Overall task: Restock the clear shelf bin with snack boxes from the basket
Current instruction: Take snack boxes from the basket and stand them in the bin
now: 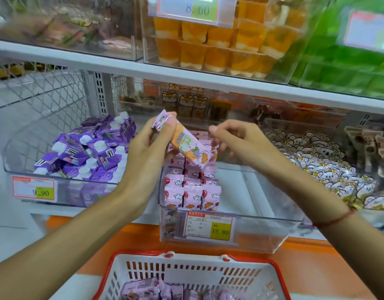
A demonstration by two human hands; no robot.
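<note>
My left hand (147,146) grips the top end of a pink snack box (186,144) and holds it tilted above the clear shelf bin (262,232). My right hand (232,137) hovers just right of the box with fingers loosely curled; its fingertips are near the box's lower end, and I cannot tell if they touch it. The bin holds rows of matching pink boxes (191,189) along its left side, while its right part shows bare bottom. A white basket with a red rim (279,276) sits below at the frame's bottom, with several pink and purple boxes (165,291) inside.
A clear bin of purple cartons (89,152) stands to the left, and a bin of white wrapped snacks (338,172) to the right. Orange jelly cups (225,48) and green packs (349,68) fill the shelf above. An orange ledge (139,237) runs under the bins.
</note>
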